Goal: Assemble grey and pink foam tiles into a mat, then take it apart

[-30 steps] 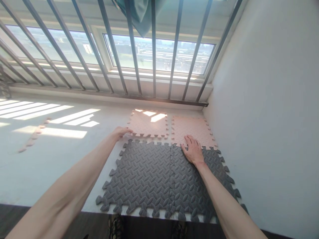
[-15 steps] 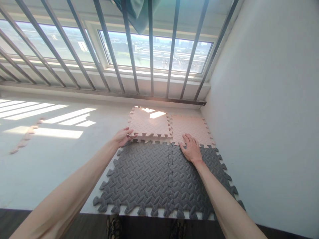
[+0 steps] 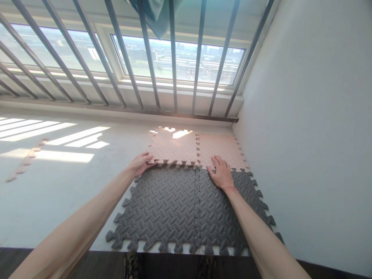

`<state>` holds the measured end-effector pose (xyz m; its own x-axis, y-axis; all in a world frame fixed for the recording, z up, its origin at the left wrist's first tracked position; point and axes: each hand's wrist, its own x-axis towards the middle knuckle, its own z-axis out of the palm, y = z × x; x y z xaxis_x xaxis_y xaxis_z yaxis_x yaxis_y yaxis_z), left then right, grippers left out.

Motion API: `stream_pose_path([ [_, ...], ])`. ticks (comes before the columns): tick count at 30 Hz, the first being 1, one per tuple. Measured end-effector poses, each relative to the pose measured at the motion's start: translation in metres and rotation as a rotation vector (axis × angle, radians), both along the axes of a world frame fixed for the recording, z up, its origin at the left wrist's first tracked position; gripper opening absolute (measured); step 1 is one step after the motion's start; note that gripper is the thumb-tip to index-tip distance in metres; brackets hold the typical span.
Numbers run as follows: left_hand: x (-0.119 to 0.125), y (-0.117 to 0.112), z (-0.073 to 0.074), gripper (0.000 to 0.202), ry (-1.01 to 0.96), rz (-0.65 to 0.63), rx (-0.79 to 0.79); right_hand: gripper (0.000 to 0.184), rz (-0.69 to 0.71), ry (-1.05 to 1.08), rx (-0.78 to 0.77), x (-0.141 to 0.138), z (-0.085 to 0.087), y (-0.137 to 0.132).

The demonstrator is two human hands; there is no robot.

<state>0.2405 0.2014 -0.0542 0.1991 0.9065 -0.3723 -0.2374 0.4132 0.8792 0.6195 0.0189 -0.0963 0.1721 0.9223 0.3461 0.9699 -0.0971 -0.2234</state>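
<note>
My left hand [image 3: 143,163] grips the near left corner of a pale pink foam mat tile [image 3: 174,148], thumb on top and fingers at its edge. That tile's near edge lies over the far edge of the left dark grey foam tile [image 3: 165,201]. My right hand [image 3: 221,171] lies with fingers spread on a second pink foam tile [image 3: 223,146], its palm over the right dark grey tile [image 3: 215,217]. The two grey tiles join along a toothed seam. The right pink tile meets the right grey one at their edges.
A metal railing [image 3: 174,77] stands behind the tiles, before a window [image 3: 186,60]. A white wall [image 3: 314,135] rises on the right. To the left, a pink toothed strip [image 3: 27,161] lies on the white surface [image 3: 72,186] among sunlight patches.
The left pink tile has come down and toward me in my left hand, closing most of the gap to the grey tile. My right hand stays in place on the right tiles.
</note>
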Motion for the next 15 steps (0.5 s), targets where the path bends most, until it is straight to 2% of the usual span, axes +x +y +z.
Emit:
stream_pose_path([
  [4,0.01,0.002,-0.002,0.034,0.066,0.009,-0.007,0.057,0.002,0.002,0.004,0.001,-0.002,0.0],
  [7,0.015,0.002,-0.002,0.041,0.192,0.086,0.006,0.057,-0.001,-0.003,0.005,0.0,-0.003,0.001],
  [10,0.018,0.001,-0.003,0.04,0.262,0.151,0.039,0.056,-0.004,-0.007,0.007,0.0,-0.004,0.001],
  [15,0.019,0.002,-0.006,0.038,0.307,0.172,0.061,0.057,0.013,-0.014,0.011,0.002,-0.005,0.0],
])
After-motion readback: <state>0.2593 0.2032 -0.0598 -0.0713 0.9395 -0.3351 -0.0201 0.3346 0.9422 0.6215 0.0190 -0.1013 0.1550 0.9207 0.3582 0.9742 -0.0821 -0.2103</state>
